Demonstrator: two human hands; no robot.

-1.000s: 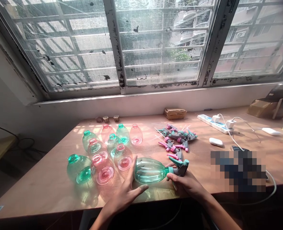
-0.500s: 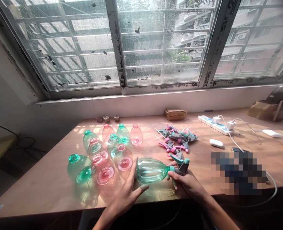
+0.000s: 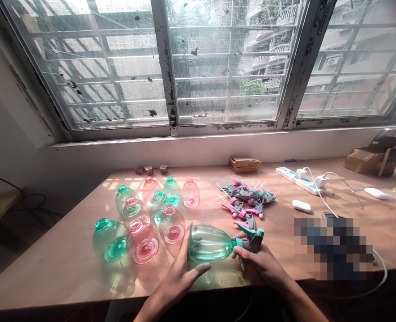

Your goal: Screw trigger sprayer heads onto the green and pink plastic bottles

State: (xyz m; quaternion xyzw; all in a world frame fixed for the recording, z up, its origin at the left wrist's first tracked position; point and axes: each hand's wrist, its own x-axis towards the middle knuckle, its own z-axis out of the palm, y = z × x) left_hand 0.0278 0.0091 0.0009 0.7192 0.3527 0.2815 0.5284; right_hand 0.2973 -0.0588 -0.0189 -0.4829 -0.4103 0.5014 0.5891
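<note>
A clear green spray bottle lies on its side between my hands, its neck pointing right. My left hand cups the base end, thumb below and fingers behind it. At the neck, my right hand grips the collar of the grey and teal spray head; some of its fingers are hidden behind. To the left stand several open bottles without heads, among them a pink bottle and a green bottle. Beyond my right hand lies a pile of loose pink, teal and grey spray heads.
A white power strip with plugs and cables sits at the back right, near a white case. A brown cardboard box rests by the wall. A blurred-out patch covers something at right. The table's front edge runs just below my hands.
The bottle stays in both hands with its neck to the right. My right hand's fingers have shifted slightly around the collar. The whole view has tilted a little.
</note>
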